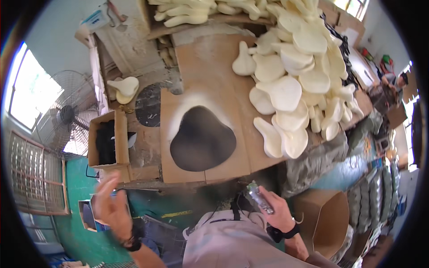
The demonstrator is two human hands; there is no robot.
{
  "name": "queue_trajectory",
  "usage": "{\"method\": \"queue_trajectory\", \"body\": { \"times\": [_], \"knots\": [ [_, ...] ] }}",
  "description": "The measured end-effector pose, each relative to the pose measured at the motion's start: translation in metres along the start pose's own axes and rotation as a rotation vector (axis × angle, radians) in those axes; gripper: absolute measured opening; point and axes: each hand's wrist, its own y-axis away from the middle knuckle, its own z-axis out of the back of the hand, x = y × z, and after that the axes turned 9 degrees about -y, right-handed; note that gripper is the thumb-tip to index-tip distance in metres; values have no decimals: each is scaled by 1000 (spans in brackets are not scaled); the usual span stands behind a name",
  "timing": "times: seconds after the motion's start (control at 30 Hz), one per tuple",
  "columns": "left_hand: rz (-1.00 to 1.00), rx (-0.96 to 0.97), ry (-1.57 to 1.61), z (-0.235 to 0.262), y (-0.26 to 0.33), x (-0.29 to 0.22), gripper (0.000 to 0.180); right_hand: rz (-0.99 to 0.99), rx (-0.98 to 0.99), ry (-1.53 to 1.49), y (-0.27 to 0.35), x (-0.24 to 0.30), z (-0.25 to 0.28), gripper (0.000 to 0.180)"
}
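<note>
Silvery, a tool (260, 198) is clasped in the right hand (279, 211), the left hand (111, 208) loosely unfurled; black material (106, 142) is held in a carton (121, 138).

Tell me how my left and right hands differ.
Your left hand is open with nothing visible in it, while your right hand grips a grey tool. The left hand looks blurred; the right hand is sharper. Both wrists wear a black band.
</note>
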Motion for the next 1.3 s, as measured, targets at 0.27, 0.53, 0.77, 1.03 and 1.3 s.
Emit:
{"method": "queue_trajectory", "body": {
  "times": [0.27,0.53,0.77,1.03,1.3],
  "knots": [
    [-32,1546,-719,-68,481,268,22,-97,-28,-59,15,28,38,56],
    [1485,949,59,-61,523,181,30,-19,-74,-7,-13,37,23,56],
    [1561,519,531,-101,479,222,40,108,54,-17,-49,59,13,59],
    [1522,697,366,-114,426,219,42,31,-23,-35,-43,52,16,54],
    [1328,820,246,-110,475,211,40,-5,-39,-6,-19,46,38,59]
  ]
}}
